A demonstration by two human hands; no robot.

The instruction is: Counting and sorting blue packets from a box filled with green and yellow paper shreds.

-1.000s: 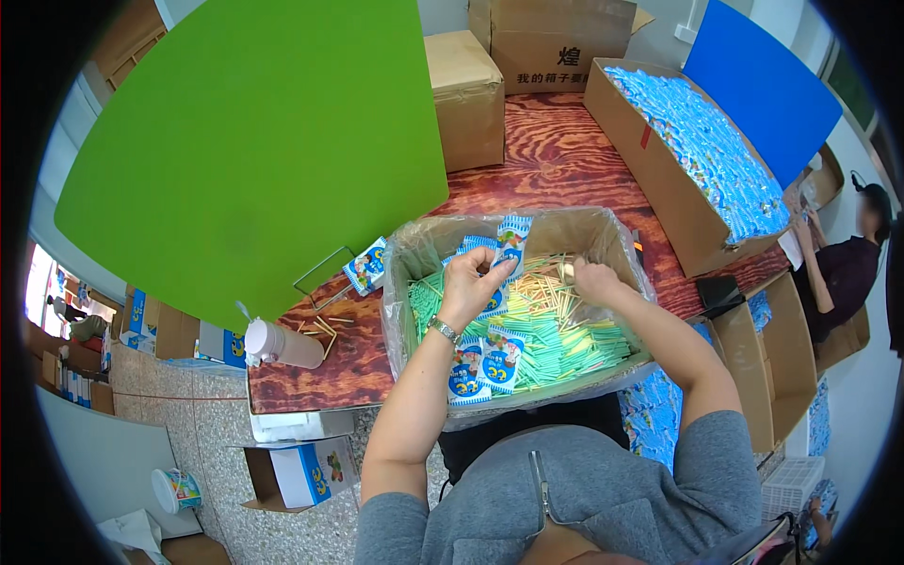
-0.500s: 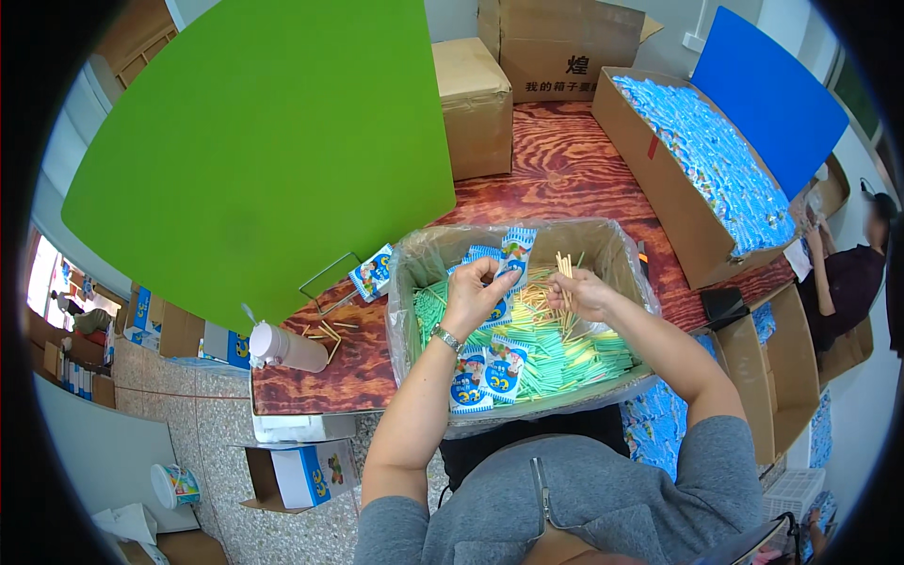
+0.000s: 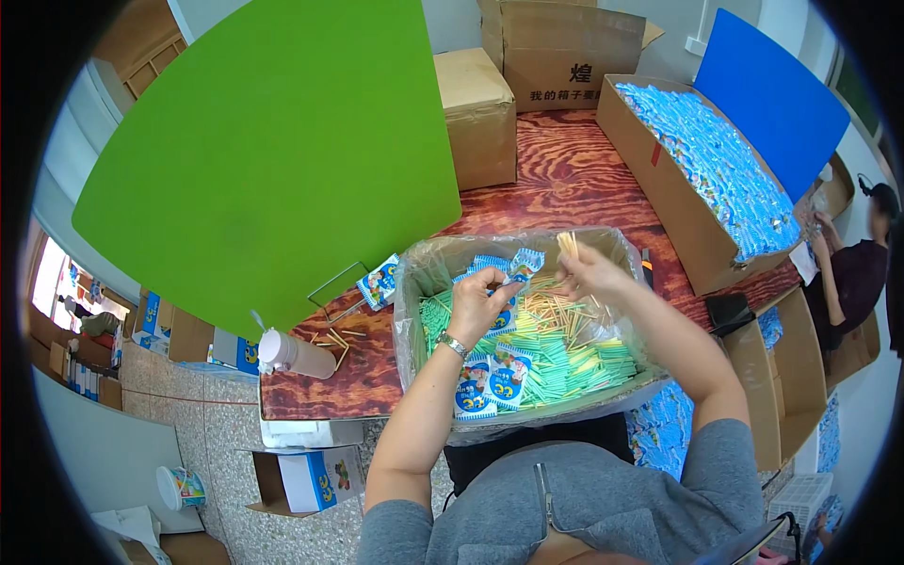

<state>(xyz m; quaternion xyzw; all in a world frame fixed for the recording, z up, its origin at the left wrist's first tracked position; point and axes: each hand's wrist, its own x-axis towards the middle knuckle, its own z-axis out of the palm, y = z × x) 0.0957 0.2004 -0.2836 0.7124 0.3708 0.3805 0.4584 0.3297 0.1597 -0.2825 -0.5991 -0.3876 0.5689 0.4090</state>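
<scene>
Over a plastic-lined carton (image 3: 409, 325) on the table, my left hand (image 3: 478, 306) pinches a small blue-and-white packet (image 3: 527, 264) by its lower part. The packet's upper end leans right and looks crumpled. A bundle of thin pale-yellow sticks (image 3: 567, 245) is gripped in my right hand (image 3: 598, 275), just right of the packet and apart from it. Beneath both hands lie many loose sticks (image 3: 565, 363), green, yellow and orange. Two flat blue-and-white packets (image 3: 509, 375) rest on the sticks below my left wrist; others are partly hidden behind my left hand.
A green board (image 3: 264, 160) stands at left. Near it are a pink bottle (image 3: 297, 354), a wire stand (image 3: 337, 292) and another packet (image 3: 379, 282). An open carton of blue packets (image 3: 706, 160) fills the right side, before a blue board (image 3: 772, 104). A co-worker (image 3: 847, 273) sits far right.
My right hand has lifted the stick bundle slightly and turned it. In my left hand the packet now tilts to the right and looks more folded. The whole view has shifted a little.
</scene>
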